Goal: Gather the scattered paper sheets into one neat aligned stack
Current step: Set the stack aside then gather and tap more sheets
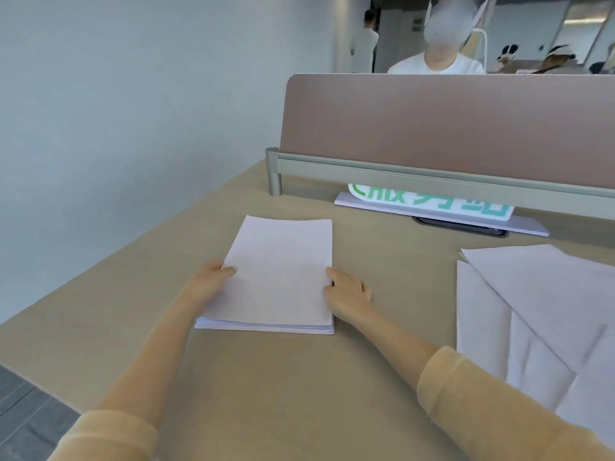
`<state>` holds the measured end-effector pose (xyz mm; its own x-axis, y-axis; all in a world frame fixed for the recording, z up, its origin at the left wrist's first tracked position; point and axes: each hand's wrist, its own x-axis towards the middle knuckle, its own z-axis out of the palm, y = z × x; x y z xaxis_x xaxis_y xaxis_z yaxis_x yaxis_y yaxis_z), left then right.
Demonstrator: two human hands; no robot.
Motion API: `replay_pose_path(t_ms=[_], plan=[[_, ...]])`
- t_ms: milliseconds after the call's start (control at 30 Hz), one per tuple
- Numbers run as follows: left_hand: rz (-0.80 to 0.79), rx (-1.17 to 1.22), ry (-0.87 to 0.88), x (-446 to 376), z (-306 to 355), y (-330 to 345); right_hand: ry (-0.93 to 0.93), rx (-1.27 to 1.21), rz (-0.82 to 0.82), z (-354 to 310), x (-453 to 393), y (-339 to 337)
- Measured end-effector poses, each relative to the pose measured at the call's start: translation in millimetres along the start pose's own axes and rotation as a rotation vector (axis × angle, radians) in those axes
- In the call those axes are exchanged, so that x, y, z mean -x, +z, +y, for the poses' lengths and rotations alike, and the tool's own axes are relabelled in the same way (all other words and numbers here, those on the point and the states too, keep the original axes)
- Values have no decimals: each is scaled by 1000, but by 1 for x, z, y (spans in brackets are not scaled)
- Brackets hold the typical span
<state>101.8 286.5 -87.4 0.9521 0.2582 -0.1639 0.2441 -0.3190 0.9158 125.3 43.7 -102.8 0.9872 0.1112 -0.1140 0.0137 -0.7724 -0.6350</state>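
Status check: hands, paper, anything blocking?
Left hand and right hand flank the white paper stack. Loose white sheets wait right. Nothing blocking.

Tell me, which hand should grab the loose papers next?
Probably the right hand. The loose sheets lie fanned out on the right side of the desk, nearer to it. The left hand rests at the stack's far left edge and could keep it steady.
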Motion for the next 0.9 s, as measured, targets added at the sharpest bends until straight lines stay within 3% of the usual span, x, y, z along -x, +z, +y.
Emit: replay_pose_path(t_ms=[167,300,400,533,633,733,800,900], plan=[[-61,-92,12,-22,16,54,84,-21,5,29,-5,-32],[21,-523,68,-22,20,92,73,-68,7,45,-9,-46],[0,-738,46,-26,19,98,47,-172,-32,54,-9,-49],[-5,-791,8,-26,18,97,60,-424,-32,56,-1,-68],[126,-755,61,-11,28,113,35,-468,89,71,7,-98],[186,-590,243,8,49,143,36,-527,238,105,21,-132],[119,-353,326,28,70,172,51,-506,353,137,34,-158],[-47,-34,286,68,100,223,109,-417,498,188,59,-195]])
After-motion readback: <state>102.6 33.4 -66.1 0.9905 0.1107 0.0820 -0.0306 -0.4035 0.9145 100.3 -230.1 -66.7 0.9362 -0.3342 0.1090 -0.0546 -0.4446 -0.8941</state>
